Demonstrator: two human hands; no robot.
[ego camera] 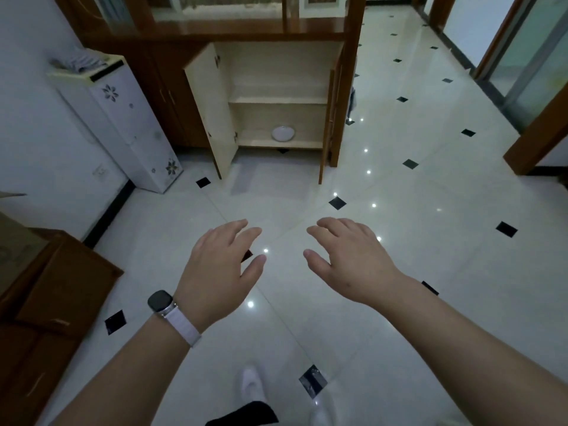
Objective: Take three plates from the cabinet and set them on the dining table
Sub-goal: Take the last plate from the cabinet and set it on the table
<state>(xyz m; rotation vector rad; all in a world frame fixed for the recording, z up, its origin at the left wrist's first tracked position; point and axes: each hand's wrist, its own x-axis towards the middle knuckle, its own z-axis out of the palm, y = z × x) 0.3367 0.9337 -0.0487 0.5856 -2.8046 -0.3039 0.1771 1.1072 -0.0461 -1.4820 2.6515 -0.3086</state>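
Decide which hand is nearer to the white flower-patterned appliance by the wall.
Left. The left hand hovers to the right of the appliance, nearer the camera. The right hand lies beyond the left one, farther right.

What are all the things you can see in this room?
cabinet: one, brown outside, cream inside, straight ahead, lower doors open
plate: one round shape, white, bottom cabinet shelf; possibly a stack
appliance: one, white with flower prints, left of the cabinet
cloth: one, grey, on top of the appliance
floor: white tiles, black diamonds
wooden furniture: brown, lower left
shoe: one, white, bottom edge
watch: one, dark face, pale strap, left wrist
left hand: open, empty, above the floor
right hand: open, empty, above the floor
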